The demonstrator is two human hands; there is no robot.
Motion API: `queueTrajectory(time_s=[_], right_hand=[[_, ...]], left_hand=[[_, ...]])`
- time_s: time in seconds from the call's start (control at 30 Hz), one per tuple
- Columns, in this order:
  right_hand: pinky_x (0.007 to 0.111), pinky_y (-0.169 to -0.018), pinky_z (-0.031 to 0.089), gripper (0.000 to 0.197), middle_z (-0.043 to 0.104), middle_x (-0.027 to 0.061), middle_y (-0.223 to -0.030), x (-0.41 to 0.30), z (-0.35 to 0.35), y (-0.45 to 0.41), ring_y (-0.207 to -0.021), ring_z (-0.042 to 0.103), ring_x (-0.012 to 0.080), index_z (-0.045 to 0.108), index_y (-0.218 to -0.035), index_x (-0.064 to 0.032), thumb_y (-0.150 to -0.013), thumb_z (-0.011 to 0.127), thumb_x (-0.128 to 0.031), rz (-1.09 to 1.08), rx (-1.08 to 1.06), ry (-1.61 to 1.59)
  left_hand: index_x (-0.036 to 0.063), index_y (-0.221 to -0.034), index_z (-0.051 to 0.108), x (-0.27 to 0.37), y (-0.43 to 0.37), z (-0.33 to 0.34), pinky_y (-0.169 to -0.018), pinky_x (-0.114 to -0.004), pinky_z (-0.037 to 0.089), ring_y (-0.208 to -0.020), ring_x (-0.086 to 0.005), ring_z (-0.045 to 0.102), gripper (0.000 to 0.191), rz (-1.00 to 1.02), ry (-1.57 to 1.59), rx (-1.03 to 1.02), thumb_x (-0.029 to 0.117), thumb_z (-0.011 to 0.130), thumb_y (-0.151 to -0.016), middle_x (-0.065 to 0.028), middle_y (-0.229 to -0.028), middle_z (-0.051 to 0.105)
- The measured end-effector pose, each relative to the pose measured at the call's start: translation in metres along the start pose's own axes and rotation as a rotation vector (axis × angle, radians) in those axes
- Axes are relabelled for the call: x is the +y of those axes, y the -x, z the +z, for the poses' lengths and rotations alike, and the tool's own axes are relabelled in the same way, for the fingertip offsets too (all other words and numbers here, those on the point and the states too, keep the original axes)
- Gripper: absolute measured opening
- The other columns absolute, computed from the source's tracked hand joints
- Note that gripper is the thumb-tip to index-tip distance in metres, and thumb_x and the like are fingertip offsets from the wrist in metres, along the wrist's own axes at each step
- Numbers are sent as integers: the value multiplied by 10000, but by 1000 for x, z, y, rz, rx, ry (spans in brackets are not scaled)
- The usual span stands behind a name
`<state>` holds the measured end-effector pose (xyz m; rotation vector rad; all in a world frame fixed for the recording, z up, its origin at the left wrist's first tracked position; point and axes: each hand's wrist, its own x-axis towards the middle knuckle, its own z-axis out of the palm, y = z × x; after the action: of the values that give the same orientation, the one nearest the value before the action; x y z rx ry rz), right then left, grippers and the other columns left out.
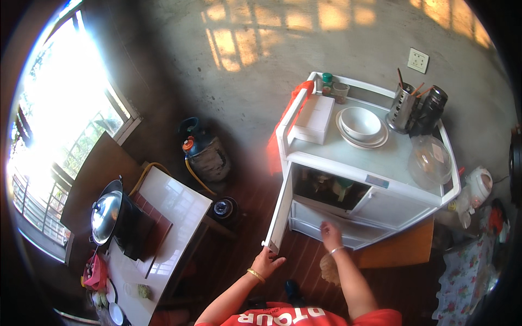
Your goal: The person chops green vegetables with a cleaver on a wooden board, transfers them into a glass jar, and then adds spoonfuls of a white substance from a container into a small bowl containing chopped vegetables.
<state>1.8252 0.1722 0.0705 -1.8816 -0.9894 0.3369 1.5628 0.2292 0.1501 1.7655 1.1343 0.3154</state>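
Observation:
A white cabinet (389, 203) stands before me with its left door (280, 210) swung outwards. My left hand (267, 263) is at the free edge of that door, by its small knob, with the fingers on the edge and the thumb held apart. In front of the cabinet's lower panel is my right hand (331, 236), fingers partly curled; nothing clear shows in it. The dark compartment (314, 185) behind the door contains several items, among them something green and pale. Under my right forearm a tan, rough-looking thing (328, 269) is partly hidden.
Stacked white bowls (361, 123), a white box (314, 118), a metal utensil holder (401, 110) and a clear plastic dome (430, 161) sit on the cabinet top. To the left, a lidded wok (108, 216) stands at a white counter (179, 216). A gas cylinder (206, 155) is near the wall.

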Motion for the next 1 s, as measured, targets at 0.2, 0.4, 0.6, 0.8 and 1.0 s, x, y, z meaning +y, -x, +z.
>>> queueTrajectory(time_s=[0.2,0.4,0.6,0.8,1.0], right_hand=[[379,-728,443,277,586,167,-875,132,31,-123,-806,562,292,536,-1033,-24,-797,553,-168,117,546,255],[346,-641,449,255,579,120,-793,113,40,-148,-715,570,223,552,-952,-24,-790,593,-216,599,144,-273],[306,-439,396,247,510,53,-564,100,12,-140,-481,491,144,553,-793,-25,-807,590,-269,516,200,-191],[265,-459,404,185,542,38,-637,72,-9,-48,-497,478,111,508,-807,-31,-837,566,-204,290,-19,-239],[254,-548,501,166,591,59,-709,-17,-45,71,-595,591,131,536,-883,8,-839,557,-151,424,-495,-267]], left_hand=[[-19,-737,594,18,-17,-6,-580,-414,439,-677,-359,585,391,83,-263,81,354,535,-839,-227,-708,583],[-17,-764,599,-7,-3,-33,-592,-403,444,-688,-355,589,397,-73,-249,219,358,504,-852,-219,-731,591],[9,-854,619,-6,-26,-43,-638,-356,461,-730,-281,622,366,-101,-166,204,363,527,-843,-168,-759,626],[71,-1050,605,-47,-14,-45,-798,-335,468,-917,-260,601,412,-237,-157,-63,362,623,-758,-115,-970,636],[74,-1075,587,-58,17,0,-617,-308,506,-733,-183,617,396,-178,102,-502,353,580,-794,-92,-907,639]])
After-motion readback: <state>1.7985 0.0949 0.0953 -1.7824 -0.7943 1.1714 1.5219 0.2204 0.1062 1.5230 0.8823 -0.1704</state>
